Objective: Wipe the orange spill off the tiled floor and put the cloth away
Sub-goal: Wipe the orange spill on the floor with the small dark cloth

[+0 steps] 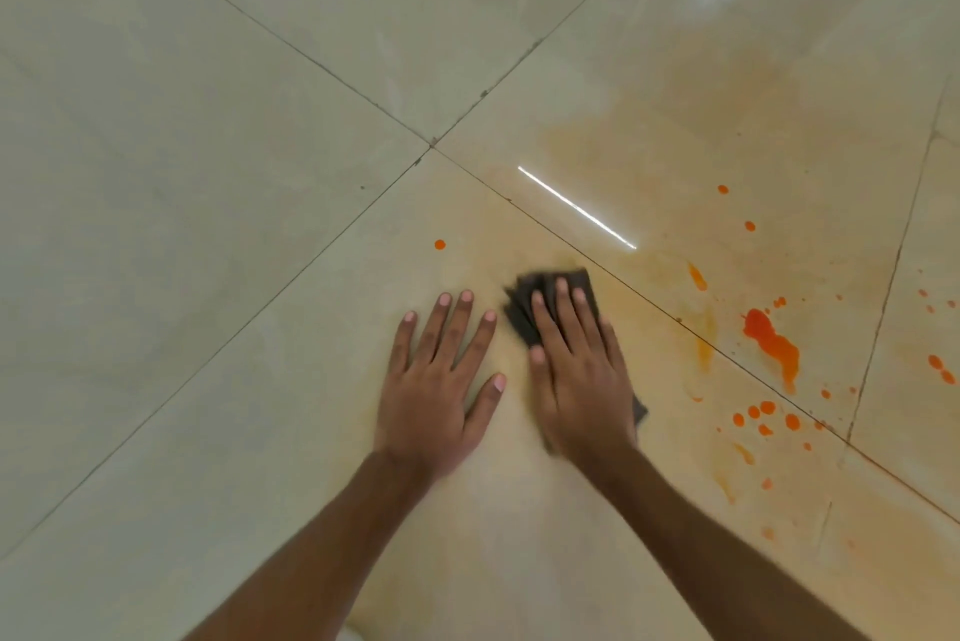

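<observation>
The floor (208,172) is made of big pale tiles with thin dark lines between them. Two bare arms reach out from the bottom of the view. The left hand (441,380) lies flat on the floor with its fingers straight and spread apart, and it holds nothing. The right hand (576,380) lies flat on a dark cloth (519,313), with its fingers straight and close together, pressing down on it. The fingers are not curled round the cloth. The cloth is folded and sits on the floor under the right hand. Its far end sticks out past the fingertips, and a small corner peeks out by the wrist. The left hand is just beside the cloth but does not touch it. The spill (771,341) is to the right of the right hand, on the other side of a tile line. Its biggest part is a bright orange blot, and lots of small orange dots lie near it. Some more dots sit further right, on the next tile. A pale orange smear covers the tiles around both hands and spreads up and to the right. One small orange drop (439,244) sits alone on the floor, a little way past the left fingertips. A thin white streak of light (576,208) shines on the shiny tile past the cloth.
</observation>
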